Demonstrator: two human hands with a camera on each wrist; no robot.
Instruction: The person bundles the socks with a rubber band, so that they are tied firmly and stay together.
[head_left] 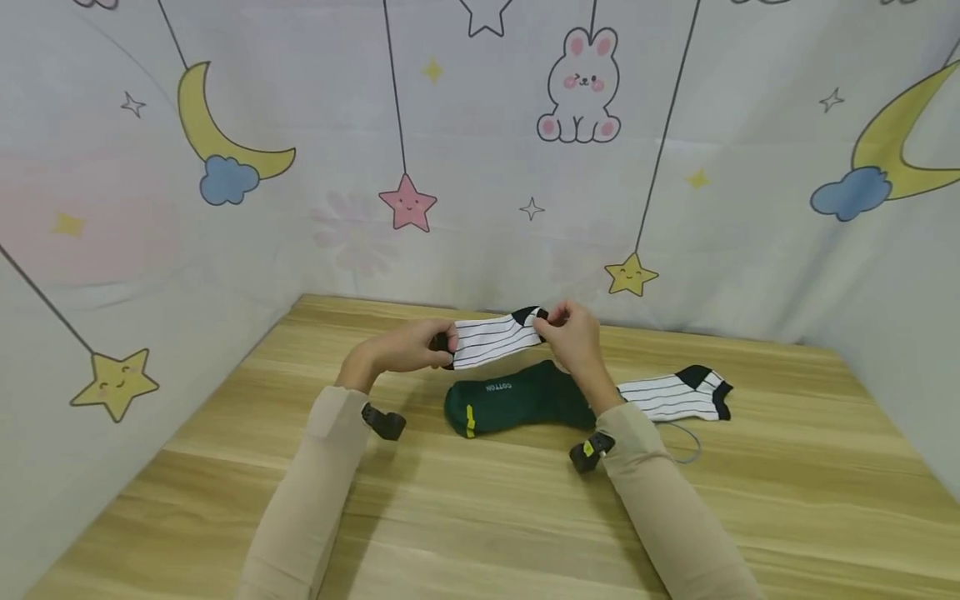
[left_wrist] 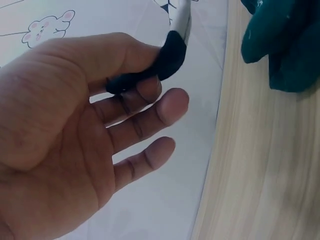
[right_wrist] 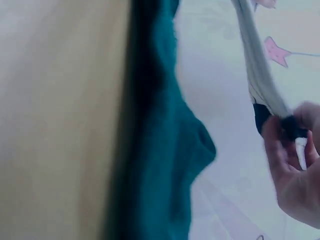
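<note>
A white ankle sock (head_left: 491, 340) with thin dark stripes and black toe and heel is stretched between both hands above the table. My left hand (head_left: 412, 346) pinches its black toe between thumb and index finger; in the left wrist view the other fingers of that hand (left_wrist: 75, 130) stay loosely extended. With thumb and fingers, my right hand (head_left: 573, 337) pinches the black heel and cuff end, seen also in the right wrist view on the striped sock (right_wrist: 262, 75). Below lies a dark green sock (head_left: 517, 402) with "COTTON" lettering and a yellow mark, partly behind the right forearm.
A second striped sock (head_left: 671, 396) lies on the wooden table (head_left: 465, 517) to the right of the green one. Near it is a thin grey-blue loop (head_left: 697, 446). A printed fabric backdrop (head_left: 480, 150) stands behind the table's far edge.
</note>
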